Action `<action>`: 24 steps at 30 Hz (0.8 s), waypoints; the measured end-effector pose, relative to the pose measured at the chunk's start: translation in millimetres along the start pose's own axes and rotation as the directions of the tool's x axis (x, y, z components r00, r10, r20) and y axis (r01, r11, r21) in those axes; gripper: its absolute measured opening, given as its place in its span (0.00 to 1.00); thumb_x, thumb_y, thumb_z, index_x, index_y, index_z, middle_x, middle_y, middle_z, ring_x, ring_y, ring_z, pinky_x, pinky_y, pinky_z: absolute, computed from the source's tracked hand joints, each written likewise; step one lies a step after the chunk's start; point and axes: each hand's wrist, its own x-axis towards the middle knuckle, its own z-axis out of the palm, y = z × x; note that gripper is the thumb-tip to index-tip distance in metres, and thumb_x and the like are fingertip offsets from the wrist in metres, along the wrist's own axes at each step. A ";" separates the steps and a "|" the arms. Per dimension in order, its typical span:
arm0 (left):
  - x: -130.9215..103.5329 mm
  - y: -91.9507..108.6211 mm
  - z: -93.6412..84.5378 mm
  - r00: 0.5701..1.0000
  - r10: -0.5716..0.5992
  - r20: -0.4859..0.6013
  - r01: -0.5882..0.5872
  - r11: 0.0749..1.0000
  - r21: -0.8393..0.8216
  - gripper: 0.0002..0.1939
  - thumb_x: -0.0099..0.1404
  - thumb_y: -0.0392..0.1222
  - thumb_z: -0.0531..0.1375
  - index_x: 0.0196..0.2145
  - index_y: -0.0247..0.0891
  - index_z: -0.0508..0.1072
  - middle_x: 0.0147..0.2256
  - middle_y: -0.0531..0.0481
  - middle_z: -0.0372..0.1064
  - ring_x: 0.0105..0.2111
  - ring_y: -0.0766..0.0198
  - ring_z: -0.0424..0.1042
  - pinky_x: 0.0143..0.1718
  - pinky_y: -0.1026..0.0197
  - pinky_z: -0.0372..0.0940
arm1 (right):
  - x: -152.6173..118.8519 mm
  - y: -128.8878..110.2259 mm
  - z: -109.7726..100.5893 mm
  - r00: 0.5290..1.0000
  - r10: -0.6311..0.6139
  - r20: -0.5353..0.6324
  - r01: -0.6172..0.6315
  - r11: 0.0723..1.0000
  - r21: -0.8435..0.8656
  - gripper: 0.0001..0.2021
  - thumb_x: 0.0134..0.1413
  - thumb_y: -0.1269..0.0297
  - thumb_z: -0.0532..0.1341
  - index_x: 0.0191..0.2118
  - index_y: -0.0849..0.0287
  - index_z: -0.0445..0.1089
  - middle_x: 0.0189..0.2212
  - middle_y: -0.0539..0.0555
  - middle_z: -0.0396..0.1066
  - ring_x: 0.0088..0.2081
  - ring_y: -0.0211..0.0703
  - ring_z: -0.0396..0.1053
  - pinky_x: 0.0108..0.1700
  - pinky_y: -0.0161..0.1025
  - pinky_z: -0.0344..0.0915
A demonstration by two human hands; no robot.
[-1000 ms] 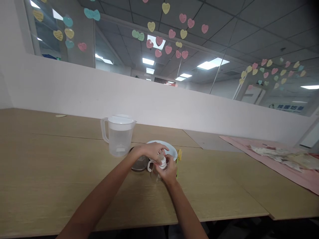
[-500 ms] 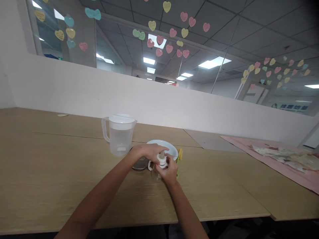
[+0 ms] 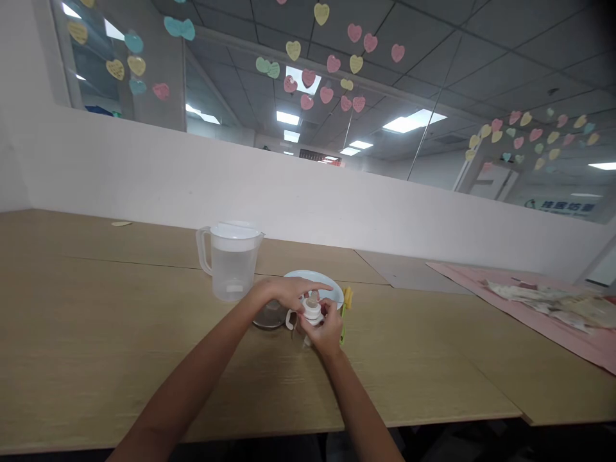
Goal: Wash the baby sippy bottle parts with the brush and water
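A small clear bottle with a white collar and a white side handle [image 3: 289, 320] is between my hands, above the table. My left hand [image 3: 287, 293] reaches over from the left, its fingers closed on the white collar [image 3: 312, 308]. A translucent tip shows above the collar. My right hand [image 3: 328, 327] grips the same collar from the right, thumb in front. Behind them is a white bowl [image 3: 332, 290], partly covered by my hands. A round dark dish or lid [image 3: 269, 316] lies under my left wrist.
A lidded clear pitcher [image 3: 233, 266] stands at the left. A yellow-headed brush with a green handle [image 3: 347, 298] lies right of the bowl. A pink cloth [image 3: 462, 274] with wrappings is far right. A white wall runs behind.
My left fingers have shifted slightly around the collar, and more of its top shows. Both hands remain in nearly the same place.
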 end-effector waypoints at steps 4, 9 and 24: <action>3.3 6.4 6.2 0.996 -0.051 -0.068 0.053 0.999 0.015 0.40 0.53 0.49 0.60 0.61 0.42 0.51 0.58 0.42 0.54 0.52 0.53 0.61 0.49 0.59 0.59 | 1.7 -1.1 -1.0 0.998 -0.032 0.052 0.031 0.999 0.015 0.19 0.43 0.51 0.60 0.38 0.59 0.63 0.26 0.51 0.68 0.27 0.44 0.68 0.29 0.38 0.62; 4.7 6.7 7.3 0.982 -0.163 -0.090 0.168 0.985 0.050 0.36 0.55 0.49 0.58 0.60 0.38 0.55 0.51 0.40 0.62 0.45 0.53 0.66 0.43 0.59 0.62 | -1.9 0.2 2.0 0.998 0.061 0.007 -0.061 0.998 0.016 0.21 0.40 0.48 0.63 0.34 0.59 0.60 0.24 0.51 0.66 0.25 0.43 0.66 0.28 0.37 0.61; 9.9 3.9 11.7 0.994 -0.086 -0.062 0.091 0.993 0.082 0.37 0.53 0.44 0.58 0.60 0.42 0.52 0.51 0.44 0.64 0.45 0.56 0.67 0.40 0.62 0.62 | -3.2 0.6 3.4 0.995 0.088 0.048 -0.090 0.995 0.033 0.22 0.40 0.49 0.62 0.36 0.60 0.61 0.27 0.53 0.68 0.28 0.44 0.67 0.30 0.39 0.63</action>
